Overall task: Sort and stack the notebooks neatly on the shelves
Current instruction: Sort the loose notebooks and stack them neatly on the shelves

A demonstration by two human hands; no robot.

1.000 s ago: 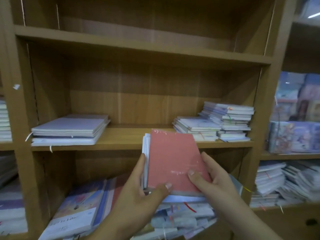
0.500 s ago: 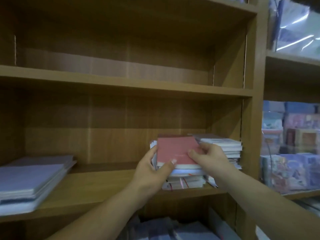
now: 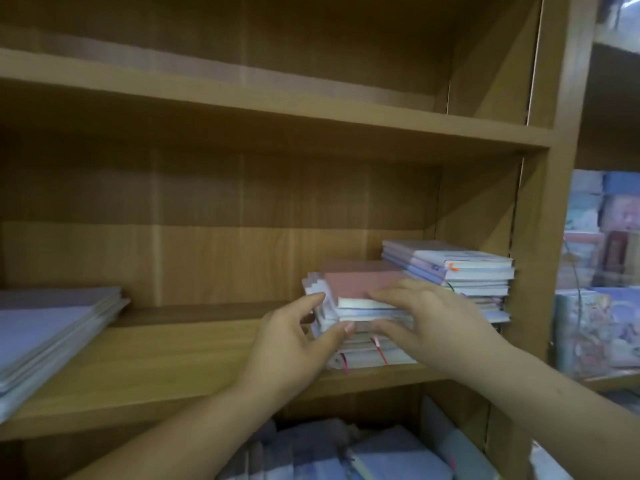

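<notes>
Shelf board [image 3: 173, 358] carries, toward its right end, a tall notebook stack [image 3: 460, 271] and a shorter pile [image 3: 363, 355]; atop that pile lies the pink-topped bundle [image 3: 360, 284], left hand [image 3: 294, 344] and right hand [image 3: 436, 323] pinching its front corners.

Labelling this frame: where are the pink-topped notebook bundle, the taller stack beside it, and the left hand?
pink-topped notebook bundle [image 3: 360, 283], head view, on its pink top cover.
taller stack [image 3: 460, 273], head view, on its front page edges.
left hand [image 3: 294, 341], head view, on the back of the hand.
</notes>
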